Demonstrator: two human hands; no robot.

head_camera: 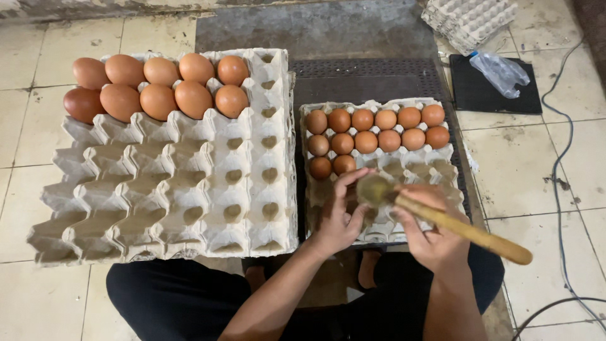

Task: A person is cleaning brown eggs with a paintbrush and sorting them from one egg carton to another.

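The left hand [338, 218] curls around an egg [372, 189], which is mostly hidden and blurred, keeping it just above the near rows of the smaller egg tray [442, 158] so that it is steady under the tool. The right hand [429, 237] is closed around a wooden-handled brush [467, 230], with its head touching the egg and its handle angled away to the right.

The smaller tray carries brown eggs [366, 129] in its far rows, while its near cups are empty. A larger stack of grey trays [170, 189] lies to its left, with bigger eggs [158, 88] only at its far left corner.

Everything rests on a tiled floor [524, 170], pale and stained, with a dark mat [360, 76] under the smaller tray. Further off lie more empty trays [467, 19], a crumpled plastic bag [502, 72] on a black pad [499, 95] and a cable [558, 183] along the right.
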